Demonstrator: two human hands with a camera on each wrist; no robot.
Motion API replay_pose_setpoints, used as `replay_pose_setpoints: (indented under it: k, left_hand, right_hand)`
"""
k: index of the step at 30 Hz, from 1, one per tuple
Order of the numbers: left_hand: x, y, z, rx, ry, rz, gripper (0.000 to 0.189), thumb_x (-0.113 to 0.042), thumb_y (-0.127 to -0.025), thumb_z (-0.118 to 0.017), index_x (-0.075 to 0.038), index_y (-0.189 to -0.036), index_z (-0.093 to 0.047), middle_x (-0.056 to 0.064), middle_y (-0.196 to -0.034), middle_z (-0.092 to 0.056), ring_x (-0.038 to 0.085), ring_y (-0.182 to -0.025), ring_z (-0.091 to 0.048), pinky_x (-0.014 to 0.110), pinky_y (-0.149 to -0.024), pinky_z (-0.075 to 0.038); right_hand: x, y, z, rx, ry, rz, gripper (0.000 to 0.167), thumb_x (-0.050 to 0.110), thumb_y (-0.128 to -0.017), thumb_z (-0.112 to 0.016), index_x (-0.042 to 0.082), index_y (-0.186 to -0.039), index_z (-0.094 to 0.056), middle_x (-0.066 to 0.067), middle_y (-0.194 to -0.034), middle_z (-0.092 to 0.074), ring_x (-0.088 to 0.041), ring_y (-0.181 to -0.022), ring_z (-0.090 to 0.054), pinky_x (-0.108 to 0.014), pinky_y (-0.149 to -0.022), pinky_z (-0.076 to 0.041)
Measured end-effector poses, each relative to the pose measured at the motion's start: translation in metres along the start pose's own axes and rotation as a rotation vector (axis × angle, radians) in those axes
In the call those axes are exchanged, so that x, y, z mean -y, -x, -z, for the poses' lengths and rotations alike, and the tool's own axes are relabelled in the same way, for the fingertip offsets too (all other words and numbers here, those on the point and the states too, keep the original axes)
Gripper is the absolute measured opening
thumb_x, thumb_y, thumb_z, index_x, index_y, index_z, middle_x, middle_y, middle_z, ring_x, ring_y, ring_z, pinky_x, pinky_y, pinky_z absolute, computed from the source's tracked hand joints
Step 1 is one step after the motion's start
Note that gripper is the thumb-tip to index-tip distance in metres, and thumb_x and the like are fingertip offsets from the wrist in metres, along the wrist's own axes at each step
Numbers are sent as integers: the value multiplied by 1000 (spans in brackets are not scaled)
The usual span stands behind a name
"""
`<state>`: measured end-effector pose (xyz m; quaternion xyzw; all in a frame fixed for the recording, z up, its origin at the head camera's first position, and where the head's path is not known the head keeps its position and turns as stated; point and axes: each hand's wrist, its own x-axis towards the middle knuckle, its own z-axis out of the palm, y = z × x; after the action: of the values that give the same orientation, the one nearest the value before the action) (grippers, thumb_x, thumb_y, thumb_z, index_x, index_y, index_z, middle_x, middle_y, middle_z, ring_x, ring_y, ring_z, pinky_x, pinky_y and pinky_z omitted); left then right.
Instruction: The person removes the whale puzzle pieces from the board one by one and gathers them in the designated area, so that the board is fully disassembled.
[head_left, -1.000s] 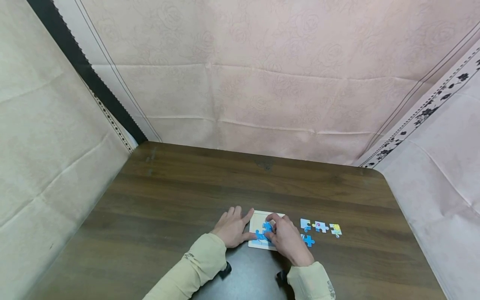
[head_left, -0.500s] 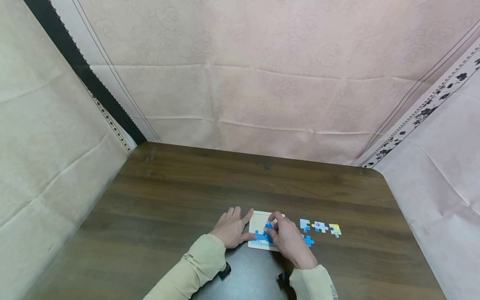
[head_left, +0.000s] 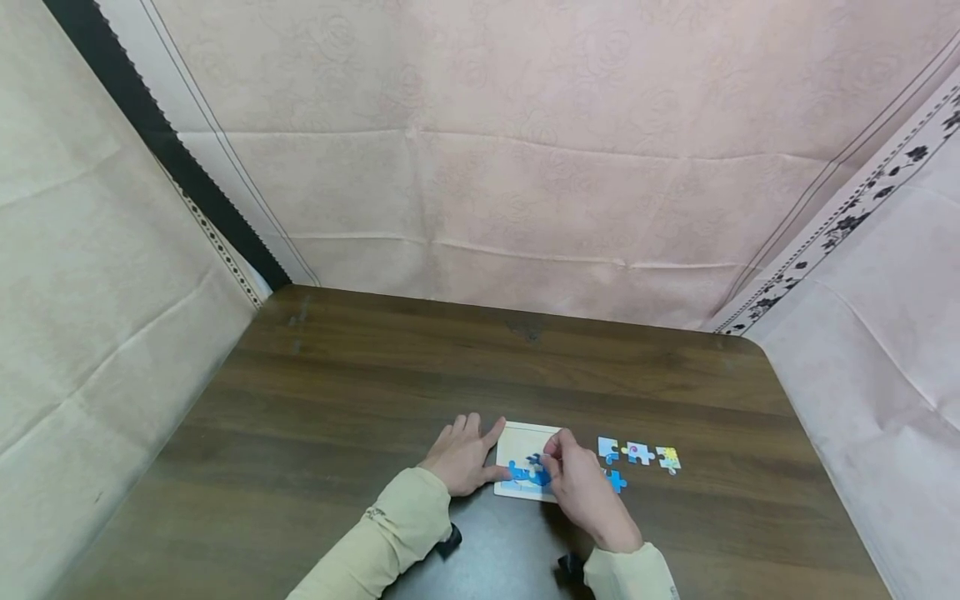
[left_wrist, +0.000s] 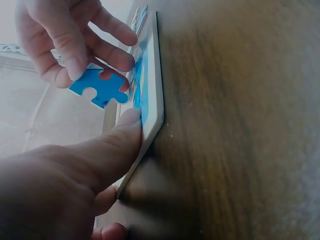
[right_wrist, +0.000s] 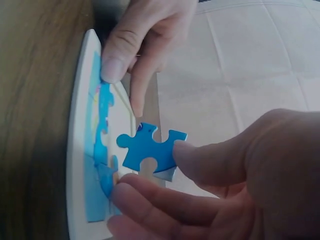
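Note:
A puzzle board [head_left: 519,435] with a pale rim lies near the table's front, blue pieces [head_left: 517,472] set along its lower part. My left hand [head_left: 461,458] rests at the board's left side, fingers spread, and its thumb [left_wrist: 127,120] presses down on the lower left of the board. Over the right half of the board, my right hand [head_left: 585,487] pinches a blue jigsaw piece [right_wrist: 152,150] between thumb and fingers. That piece is tilted up off the board, its knob and notches showing in both wrist views. In the head view the fingers hide most of it.
Right of the board lie several loose jigsaw pieces: a blue and white one [head_left: 608,450], a pale one [head_left: 638,453], a yellow one [head_left: 668,459], and a blue one [head_left: 617,481] partly behind my right hand. Patterned cloth [head_left: 487,192] hangs beyond the wooden table [head_left: 390,358].
My right hand has drawn back slightly to the right and turned, bringing the blue jigsaw piece up from the board at a tilt. The left hand stays in place.

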<state>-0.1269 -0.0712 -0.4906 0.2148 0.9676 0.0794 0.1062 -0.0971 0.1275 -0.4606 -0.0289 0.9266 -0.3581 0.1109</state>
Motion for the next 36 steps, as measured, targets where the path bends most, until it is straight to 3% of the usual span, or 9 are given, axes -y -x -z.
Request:
replay_pose_setpoints:
  k: [8, 17, 22, 31, 36]
  left_hand:
    - [-1, 1, 0, 2, 4, 9, 82, -65, -87, -57, -20, -152, -37, 6, -99, -42, 19, -88, -35, 28, -72, -32]
    - [0, 2, -1, -2, 12, -11, 81, -63, -88, -57, -19, -152, -36, 5, -97, -40, 19, -86, -33, 28, -71, -30]
    - [1, 2, 0, -10, 19, -19, 80, -62, -88, -57, -18, -152, -36, 5, -94, -39, 18, -84, -31, 28, -69, -29]
    - [1, 3, -1, -16, 19, -22, 80, -62, -88, -57, -18, -152, -36, 4, -93, -38, 18, -83, -31, 28, -69, -28]
    - [2, 2, -2, -22, 18, -24, 80, -63, -88, -57, -18, -152, -37, 5, -94, -39, 19, -84, -31, 28, -69, -29]
  right_hand:
    - [-8, 1, 8, 28, -104, 16, 6, 13, -97, -61, 11, -100, -56, -1, -87, -58, -17, -75, -53, -32, -66, -44]
    - [-23, 6, 18, -14, -203, -65, 8, 16, -97, -60, 11, -102, -57, -3, -95, -61, -19, -82, -54, -34, -72, -43]
    - [-30, 11, 30, -60, -222, -69, 10, 14, -98, -59, 8, -105, -55, -5, -90, -62, -20, -82, -59, -33, -71, -46]
    - [-42, 25, 58, -146, -196, -48, 18, 20, -97, -61, 10, -112, -62, -6, -88, -57, -19, -78, -51, -27, -64, -42]
    - [-51, 28, 64, -190, -152, -92, 23, 26, -96, -64, 13, -115, -68, -5, -87, -59, -19, -74, -51, -27, -59, -42]
